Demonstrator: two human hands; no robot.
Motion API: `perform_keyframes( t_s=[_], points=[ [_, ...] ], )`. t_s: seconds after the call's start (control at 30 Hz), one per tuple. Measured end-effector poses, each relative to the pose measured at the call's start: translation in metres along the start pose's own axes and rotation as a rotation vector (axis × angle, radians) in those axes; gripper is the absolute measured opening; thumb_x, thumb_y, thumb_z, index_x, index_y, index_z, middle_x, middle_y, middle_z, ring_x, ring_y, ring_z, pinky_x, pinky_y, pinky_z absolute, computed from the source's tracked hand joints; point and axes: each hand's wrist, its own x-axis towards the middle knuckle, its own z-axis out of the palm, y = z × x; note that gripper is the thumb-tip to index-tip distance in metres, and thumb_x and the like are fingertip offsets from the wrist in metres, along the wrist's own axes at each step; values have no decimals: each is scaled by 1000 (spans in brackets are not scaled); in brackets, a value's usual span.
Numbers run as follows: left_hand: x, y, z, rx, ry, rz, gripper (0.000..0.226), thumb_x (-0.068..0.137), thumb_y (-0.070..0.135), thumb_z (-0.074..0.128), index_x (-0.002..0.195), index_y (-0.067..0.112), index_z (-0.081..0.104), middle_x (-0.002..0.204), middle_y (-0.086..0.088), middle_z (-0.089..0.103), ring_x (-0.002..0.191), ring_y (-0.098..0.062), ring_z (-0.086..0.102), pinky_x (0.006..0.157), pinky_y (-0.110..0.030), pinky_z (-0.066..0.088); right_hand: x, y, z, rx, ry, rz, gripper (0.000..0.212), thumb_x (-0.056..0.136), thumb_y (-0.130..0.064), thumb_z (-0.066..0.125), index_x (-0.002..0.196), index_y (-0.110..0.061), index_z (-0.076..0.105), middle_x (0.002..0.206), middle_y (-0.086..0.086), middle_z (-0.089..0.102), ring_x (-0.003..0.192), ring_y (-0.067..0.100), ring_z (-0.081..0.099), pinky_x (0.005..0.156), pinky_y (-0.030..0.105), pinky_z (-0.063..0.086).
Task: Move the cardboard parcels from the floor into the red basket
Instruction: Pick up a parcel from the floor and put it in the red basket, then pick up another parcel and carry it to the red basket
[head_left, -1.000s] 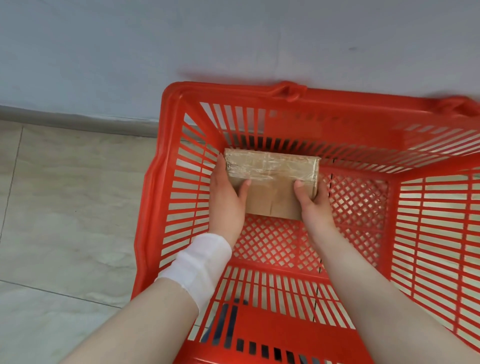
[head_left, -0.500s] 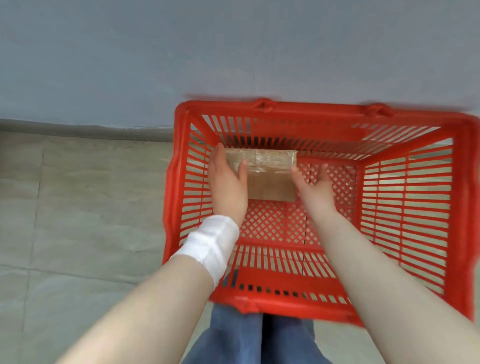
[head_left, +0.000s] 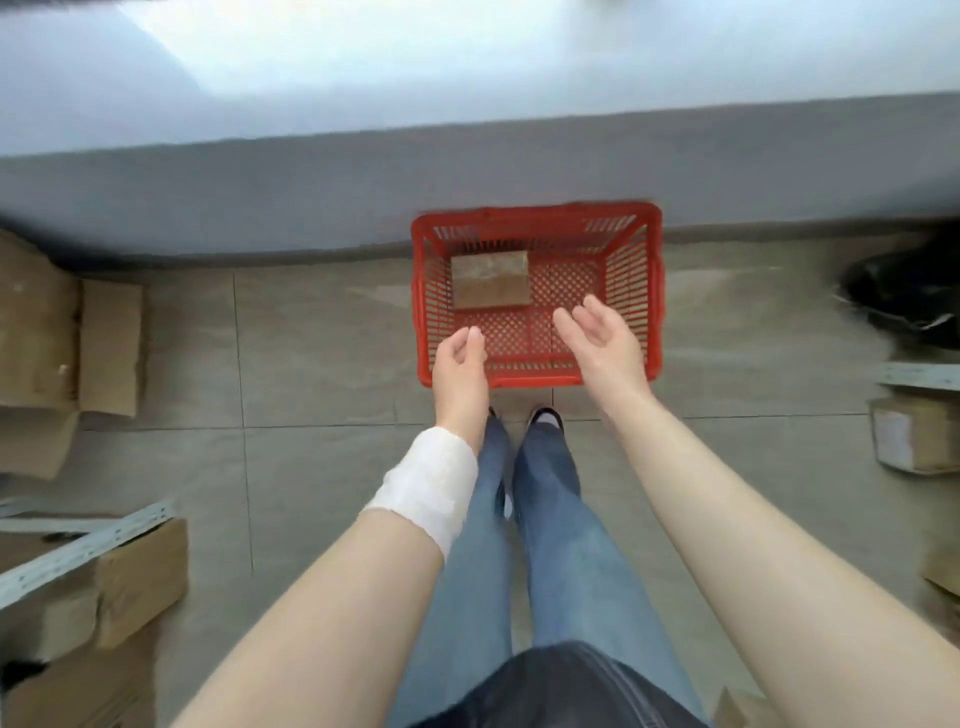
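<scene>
Red basket (head_left: 653, 291) on the floor holds one parcel (head_left: 490, 279) in its far-left corner. Left hand (head_left: 460, 364) and right hand (head_left: 602, 340) hover loosely curled, holding nothing.

Nothing in the room is showing wording I can read. A white label (head_left: 889, 437) is sitting on the side of a cardboard parcel (head_left: 927, 441) on the floor at the right edge, but it is blurring into a blank patch. The taped parcel (head_left: 490, 280) lying in the red basket (head_left: 535, 212) is showing only glare, no legible print.
</scene>
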Motion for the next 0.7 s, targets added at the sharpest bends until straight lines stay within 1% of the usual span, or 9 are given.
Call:
perform_keyframes(
  t_s=[0.1,0.17,0.23,0.33,0.43,0.47,0.57,0.6,0.7],
  points=[
    [-41,7,-6,-41,-52,14,40,99,24,40,135,5,42,135,-13,53,122,-22,53,103,-28,40,-50,-9,-12,49,14,-4,57,85,-23,64,136,-7,43,139,12,50,127,18,49,106,25,37],
    [-69,9,-10,-29,-105,34,39,99,23,40,134,5,42,135,-15,53,120,-22,54,103,-30,41,-85,-8,-19,113,54,-2,55,86,-21,63,134,-6,44,138,12,51,127,18,49,102,21,37],
    [-92,5,-13,7,-174,43,39,99,24,41,133,6,43,133,-13,55,118,-20,55,105,-31,41,-117,1,-23,163,101,14,55,86,-22,64,134,-7,44,137,11,51,127,18,49,103,22,37],
    [-121,-9,-18,134,-292,98,41,97,30,43,133,10,45,127,-5,57,118,-17,56,107,-33,40,-157,25,-25,273,215,40,55,86,-22,63,135,-7,43,138,12,51,127,20,49,104,25,37],
    [-150,-27,-23,250,-391,114,41,96,32,45,132,13,45,135,-4,54,123,-16,53,110,-33,38,-196,48,-31,412,326,84,53,87,-23,61,135,-8,43,138,10,51,126,16,49,102,23,37],
    [-161,-33,-21,290,-430,129,41,96,33,46,132,14,46,136,-5,54,125,-17,52,111,-34,37,-210,56,-36,453,369,86,53,87,-24,61,135,-9,43,138,9,51,124,14,50,100,20,38],
    [-196,-56,-12,442,-534,194,41,95,33,47,130,14,48,134,-6,55,124,-17,52,111,-37,38,-252,81,-56,581,505,90,53,88,-24,60,135,-8,43,137,7,51,113,5,50,84,7,42],
    [-210,-63,-6,484,-569,206,40,94,33,48,129,14,48,133,-6,56,123,-17,53,111,-37,38,-267,92,-64,630,548,97,53,89,-24,60,136,-8,42,138,7,51,111,4,50,83,7,42],
    [-260,-94,10,583,-696,223,37,95,29,47,128,12,49,129,-5,57,115,-15,56,107,-33,40,-312,132,-89,770,680,115,53,89,-24,59,136,-8,42,139,6,49,112,4,49,96,18,38]
  ],
)
